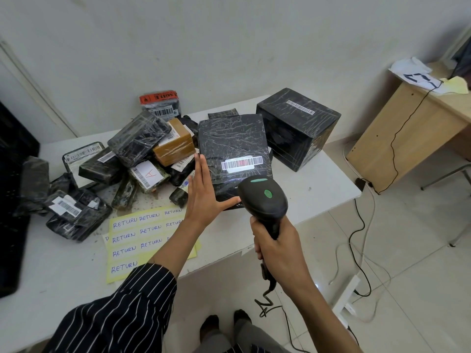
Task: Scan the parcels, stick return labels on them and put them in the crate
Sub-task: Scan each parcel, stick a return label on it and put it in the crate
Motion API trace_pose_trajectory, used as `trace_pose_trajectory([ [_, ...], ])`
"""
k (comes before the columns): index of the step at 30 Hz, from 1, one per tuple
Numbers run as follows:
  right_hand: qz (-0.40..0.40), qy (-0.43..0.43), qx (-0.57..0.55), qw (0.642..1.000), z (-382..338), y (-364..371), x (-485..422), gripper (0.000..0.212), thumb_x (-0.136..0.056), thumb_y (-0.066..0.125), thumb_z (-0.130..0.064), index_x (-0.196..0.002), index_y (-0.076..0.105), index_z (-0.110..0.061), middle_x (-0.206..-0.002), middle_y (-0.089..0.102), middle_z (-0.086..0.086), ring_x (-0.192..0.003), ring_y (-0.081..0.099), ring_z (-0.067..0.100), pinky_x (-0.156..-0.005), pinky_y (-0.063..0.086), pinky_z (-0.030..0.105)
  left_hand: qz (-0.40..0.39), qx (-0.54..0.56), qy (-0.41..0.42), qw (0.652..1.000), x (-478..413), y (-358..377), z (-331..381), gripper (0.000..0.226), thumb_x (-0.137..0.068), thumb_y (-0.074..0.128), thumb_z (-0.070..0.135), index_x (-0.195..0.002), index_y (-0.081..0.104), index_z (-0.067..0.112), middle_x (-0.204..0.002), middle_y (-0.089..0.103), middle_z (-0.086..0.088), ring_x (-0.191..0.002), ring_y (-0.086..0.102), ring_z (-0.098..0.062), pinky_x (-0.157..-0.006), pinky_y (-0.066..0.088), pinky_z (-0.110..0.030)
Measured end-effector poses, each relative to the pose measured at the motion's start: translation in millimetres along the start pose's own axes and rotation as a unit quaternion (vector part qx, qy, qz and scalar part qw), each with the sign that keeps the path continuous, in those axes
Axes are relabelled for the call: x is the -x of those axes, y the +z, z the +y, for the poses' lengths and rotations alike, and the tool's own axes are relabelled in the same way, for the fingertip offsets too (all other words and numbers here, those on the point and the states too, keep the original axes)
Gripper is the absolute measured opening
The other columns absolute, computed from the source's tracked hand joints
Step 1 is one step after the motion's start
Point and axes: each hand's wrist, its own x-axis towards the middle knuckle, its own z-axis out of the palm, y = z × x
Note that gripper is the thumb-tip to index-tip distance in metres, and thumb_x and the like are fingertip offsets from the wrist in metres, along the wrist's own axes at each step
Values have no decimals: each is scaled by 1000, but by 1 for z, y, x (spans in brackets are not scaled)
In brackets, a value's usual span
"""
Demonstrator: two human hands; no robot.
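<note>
Flat left hand [204, 191], curled right hand [277, 250].

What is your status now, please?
Left hand flat against wrapped parcel. Right hand grips barcode scanner, red beam on barcode. Nothing in the way.

Small parcel-handling office or back room. A white worktop [323, 184] against a plain white wall [229, 47] carries a heap of black plastic-wrapped parcels [137, 138], many with white barcode labels [241, 163], and a larger black wrapped box [298, 128]. Yellow sheets of handwritten RETURN labels [135, 233] lie beside them, and a black handheld barcode scanner [265, 200] points at one parcel. To the right, a light wooden desk [407, 128] holds loose papers [418, 72]. Cables and a white power strip [346, 294] lie on the pale tiled floor [420, 250].
</note>
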Motion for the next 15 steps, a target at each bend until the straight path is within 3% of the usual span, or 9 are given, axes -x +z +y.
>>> trace_pose_trajectory([
  [10,0,2,-3,1000,-2,-2,9,9,-88,57,-24,-82,51,-21,-61,54,3,-59,50,16,-57,47,29,-2,-5,-3,1000,2,-1,3,127,-65,62,67,-144,-22,13,-156,-22,-5,-144,-14,-15,-118,-1,-45],
  [15,4,-2,-7,1000,-4,-3,11,9,-88,58,-24,-82,51,-23,-61,54,4,-59,50,17,-56,46,29,-7,-8,-1,1000,3,-2,1,128,-59,49,76,-143,-24,13,-155,-23,-6,-145,-13,-18,-117,-1,-46],
])
